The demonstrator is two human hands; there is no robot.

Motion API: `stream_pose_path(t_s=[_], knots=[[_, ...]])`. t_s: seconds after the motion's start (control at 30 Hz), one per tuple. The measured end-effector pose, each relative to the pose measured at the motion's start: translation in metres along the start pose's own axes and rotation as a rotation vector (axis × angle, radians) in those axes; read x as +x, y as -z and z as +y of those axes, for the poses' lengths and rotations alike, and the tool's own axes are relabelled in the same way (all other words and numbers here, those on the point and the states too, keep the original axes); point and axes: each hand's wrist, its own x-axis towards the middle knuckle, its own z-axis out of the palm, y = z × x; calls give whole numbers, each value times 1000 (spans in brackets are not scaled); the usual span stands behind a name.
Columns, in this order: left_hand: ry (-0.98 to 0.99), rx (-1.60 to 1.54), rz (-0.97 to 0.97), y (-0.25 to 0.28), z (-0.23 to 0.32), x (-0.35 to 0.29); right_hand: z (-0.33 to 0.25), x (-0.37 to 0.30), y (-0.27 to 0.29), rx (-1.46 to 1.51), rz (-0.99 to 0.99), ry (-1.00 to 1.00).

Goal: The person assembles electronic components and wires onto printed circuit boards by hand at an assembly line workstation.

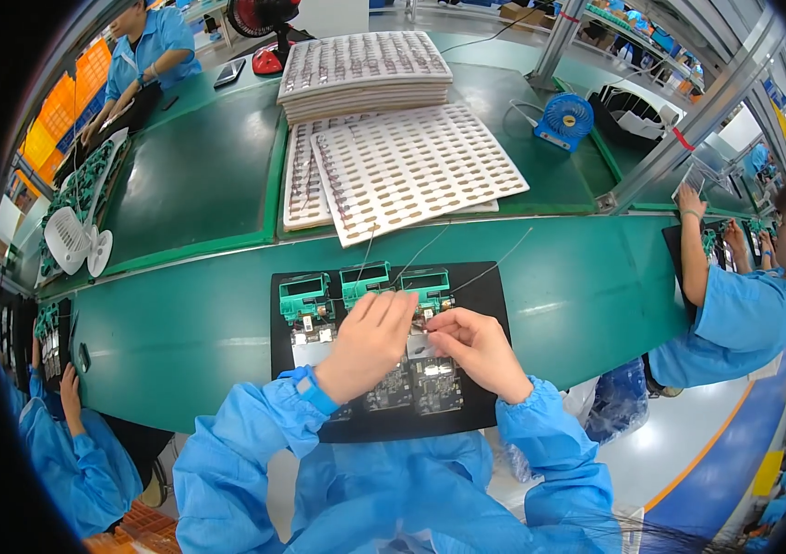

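On a black mat (478, 406) in front of me lie three green plastic frames, the left frame (304, 297), the middle frame (365, 283) and the right frame (428, 288). Circuit boards (438, 385) are joined below them, and thin wires stick up and out from the frames. My left hand (367, 340) bends over the middle and right assemblies, its fingers close together and their tips partly hidden. Beside it, my right hand (480, 345) pinches at the lower edge of the right frame. Whatever sits between its thumb and forefinger is too small to name.
Beyond the mat, white trays with small slots (420, 171) lie below a tall tray stack (365, 74). A small blue fan (565, 120) stands at the back right, a white fan (77, 242) at the left. Co-workers sit on both sides; one person (734, 305) works at the right.
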Motion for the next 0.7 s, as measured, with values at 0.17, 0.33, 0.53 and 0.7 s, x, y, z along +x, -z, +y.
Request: stream_pose_path(t_s=[0.17,0.33,0.53,0.7], knots=[[76,-123,-6,2,-3,-4,-18,-9,-1,274,-154,-149],[570,-1050,33,22,11,-26,-34,-15,-11,362,-136,-145],[923,-1543,139,26,-1,-43,-34,-1,-36,215,-149,-31],[698,-901,78,27,-35,-38,-37,21,-56,-350,40,419]])
